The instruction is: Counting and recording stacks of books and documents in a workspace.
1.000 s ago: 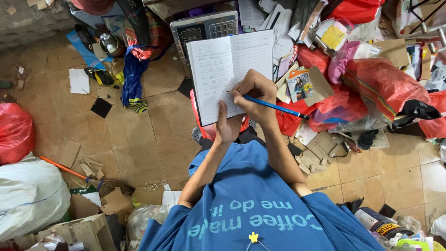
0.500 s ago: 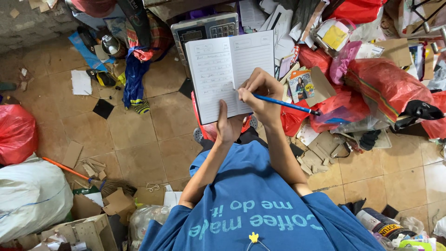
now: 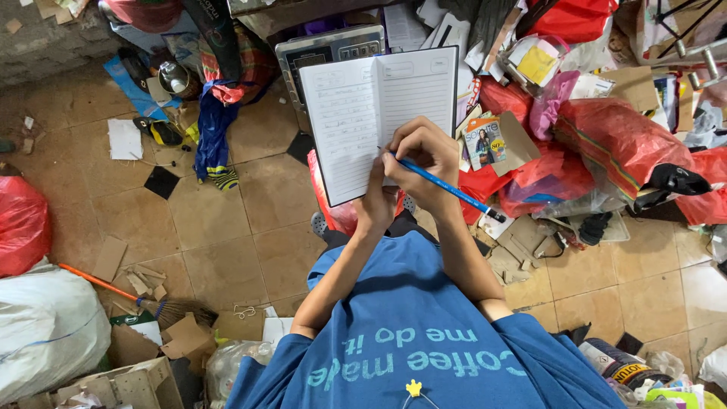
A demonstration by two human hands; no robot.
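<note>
An open lined notebook with handwriting on its left page is held up in front of me. My left hand supports it from below, at the bottom of the spine. My right hand grips a blue pen, its tip touching the lower part of the right page. My blue T-shirt fills the bottom of the view.
A grey weighing scale stands behind the notebook on the tiled floor. Red plastic bags, paper and cardboard pile up at the right. A red bag, a white sack and a broom lie at the left.
My right hand with the pen has shifted slightly left and down on the right page. The notebook and left hand stay in place.
</note>
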